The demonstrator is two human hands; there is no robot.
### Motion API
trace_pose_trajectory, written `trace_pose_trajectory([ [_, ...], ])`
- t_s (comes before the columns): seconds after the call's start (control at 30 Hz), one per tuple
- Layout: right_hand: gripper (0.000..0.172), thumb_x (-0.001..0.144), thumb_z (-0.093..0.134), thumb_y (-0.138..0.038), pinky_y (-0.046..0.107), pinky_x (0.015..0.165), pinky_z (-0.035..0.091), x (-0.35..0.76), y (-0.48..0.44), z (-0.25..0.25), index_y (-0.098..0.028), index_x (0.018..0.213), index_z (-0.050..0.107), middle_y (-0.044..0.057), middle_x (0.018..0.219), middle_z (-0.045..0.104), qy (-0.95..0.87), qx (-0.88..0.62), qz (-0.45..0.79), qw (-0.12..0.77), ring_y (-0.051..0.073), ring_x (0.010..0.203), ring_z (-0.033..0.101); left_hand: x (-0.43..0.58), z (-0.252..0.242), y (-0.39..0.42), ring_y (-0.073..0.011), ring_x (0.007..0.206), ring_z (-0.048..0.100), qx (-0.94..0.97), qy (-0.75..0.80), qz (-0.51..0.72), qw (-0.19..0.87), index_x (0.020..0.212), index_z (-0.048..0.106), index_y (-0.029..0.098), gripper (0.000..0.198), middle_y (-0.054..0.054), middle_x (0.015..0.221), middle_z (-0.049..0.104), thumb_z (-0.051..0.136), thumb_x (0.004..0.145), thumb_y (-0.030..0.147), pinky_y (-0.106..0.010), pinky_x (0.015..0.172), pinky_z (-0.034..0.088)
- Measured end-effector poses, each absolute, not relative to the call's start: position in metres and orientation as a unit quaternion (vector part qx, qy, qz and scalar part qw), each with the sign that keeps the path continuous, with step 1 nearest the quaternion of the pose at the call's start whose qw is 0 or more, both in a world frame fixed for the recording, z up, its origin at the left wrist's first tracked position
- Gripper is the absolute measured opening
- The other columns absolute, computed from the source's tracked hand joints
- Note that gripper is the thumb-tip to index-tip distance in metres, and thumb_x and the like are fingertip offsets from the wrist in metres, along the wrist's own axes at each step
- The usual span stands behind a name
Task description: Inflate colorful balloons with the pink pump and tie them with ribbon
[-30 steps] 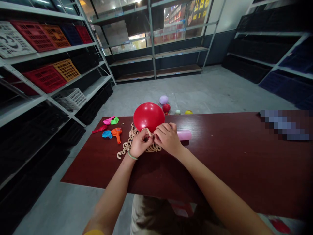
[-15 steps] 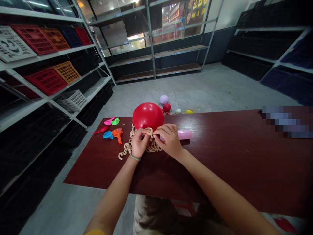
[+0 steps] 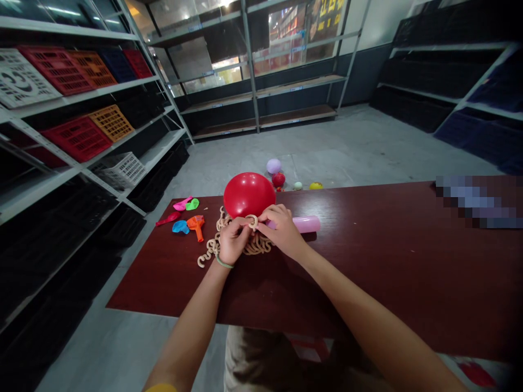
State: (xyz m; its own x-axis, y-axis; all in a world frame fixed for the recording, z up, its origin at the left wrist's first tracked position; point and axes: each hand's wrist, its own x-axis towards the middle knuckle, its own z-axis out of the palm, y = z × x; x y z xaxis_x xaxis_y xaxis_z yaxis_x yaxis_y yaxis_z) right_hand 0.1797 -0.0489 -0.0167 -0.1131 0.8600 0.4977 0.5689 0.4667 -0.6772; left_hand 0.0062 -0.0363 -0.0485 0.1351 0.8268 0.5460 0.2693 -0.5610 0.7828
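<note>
In front of a big inflated red balloon [image 3: 249, 193], my left hand [image 3: 233, 239] and my right hand [image 3: 285, 230] meet above the table. Their fingertips are closed on a small loop of beige cord [image 3: 254, 222], one hand on either side of it. More thick beige curly cord [image 3: 258, 246] lies heaped under and between the hands, its loose end trailing left. The balloon's neck is hidden behind the fingers. Just beyond my right hand lies a pink cylinder [image 3: 307, 224], partly covered by that hand.
Uninflated orange [image 3: 196, 224], blue [image 3: 180, 227], green [image 3: 192, 204], pink [image 3: 182, 204] and red [image 3: 168, 219] balloons lie on the dark red table [image 3: 368, 261]. Past its far edge, a lilac balloon [image 3: 273, 166] and other small balloons rest on the floor. Shelves with crates [image 3: 77, 136] stand left.
The loop between my fingertips has turned and shows rounder. My right hand has shifted slightly left, and the red balloon sits a little further right in the picture.
</note>
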Motion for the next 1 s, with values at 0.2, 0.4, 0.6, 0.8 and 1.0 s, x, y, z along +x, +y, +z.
trace_pose_trajectory([
  [0.2, 0.014, 0.087, 0.064, -0.031, 0.034, 0.084, 0.033, 0.182, -0.045, -0.017, -0.024, 0.076, 0.065, -0.002, 0.085, 0.065, -0.702, -0.489, 0.221, 0.468, 0.016, 0.089, 0.053, 0.002, -0.045, -0.036, -0.0149, 0.074, 0.068, 0.762, 0.397, 0.483, 0.172, 0.100, 0.072, 0.021, 0.017, -0.004, 0.082, 0.073, 0.060, 0.091, 0.027, -0.026, 0.072, 0.053],
  [0.4, 0.019, 0.089, 0.061, -0.035, 0.033, 0.077, 0.036, 0.183, -0.042, -0.022, -0.023, 0.074, 0.063, 0.000, 0.082, 0.066, -0.701, -0.494, 0.217, 0.467, 0.017, 0.085, 0.055, 0.006, -0.043, -0.039, -0.0171, 0.083, 0.072, 0.771, 0.403, 0.469, 0.152, 0.113, 0.069, 0.024, 0.024, -0.006, 0.099, 0.075, 0.061, 0.090, 0.026, -0.028, 0.078, 0.055],
  [0.6, 0.015, 0.089, 0.060, -0.031, 0.034, 0.079, 0.036, 0.183, -0.040, -0.024, -0.023, 0.077, 0.064, 0.000, 0.085, 0.066, -0.717, -0.483, 0.218, 0.453, 0.017, 0.087, 0.055, 0.010, -0.042, -0.043, -0.0140, 0.066, 0.067, 0.732, 0.402, 0.508, 0.210, 0.100, 0.070, 0.022, 0.015, -0.003, 0.078, 0.072, 0.061, 0.091, 0.029, -0.026, 0.065, 0.053],
  [0.8, 0.015, 0.091, 0.056, -0.030, 0.036, 0.081, 0.035, 0.181, -0.046, -0.019, -0.023, 0.080, 0.064, 0.002, 0.086, 0.064, -0.723, -0.491, 0.129, 0.468, 0.019, 0.089, 0.052, 0.018, -0.042, -0.040, -0.0082, 0.043, 0.049, 0.596, 0.404, 0.588, 0.368, 0.097, 0.058, 0.020, 0.022, 0.003, 0.060, 0.059, 0.058, 0.092, 0.041, -0.019, 0.041, 0.037],
  [1.0, 0.018, 0.095, 0.048, -0.026, 0.040, 0.085, 0.033, 0.181, -0.054, -0.019, -0.021, 0.087, 0.062, 0.007, 0.096, 0.063, -0.779, -0.481, -0.087, 0.392, 0.024, 0.097, 0.047, 0.018, -0.041, -0.037, -0.0066, 0.044, 0.048, 0.551, 0.443, 0.617, 0.347, 0.094, 0.054, 0.019, 0.025, 0.005, 0.059, 0.055, 0.058, 0.092, 0.044, -0.017, 0.043, 0.036],
])
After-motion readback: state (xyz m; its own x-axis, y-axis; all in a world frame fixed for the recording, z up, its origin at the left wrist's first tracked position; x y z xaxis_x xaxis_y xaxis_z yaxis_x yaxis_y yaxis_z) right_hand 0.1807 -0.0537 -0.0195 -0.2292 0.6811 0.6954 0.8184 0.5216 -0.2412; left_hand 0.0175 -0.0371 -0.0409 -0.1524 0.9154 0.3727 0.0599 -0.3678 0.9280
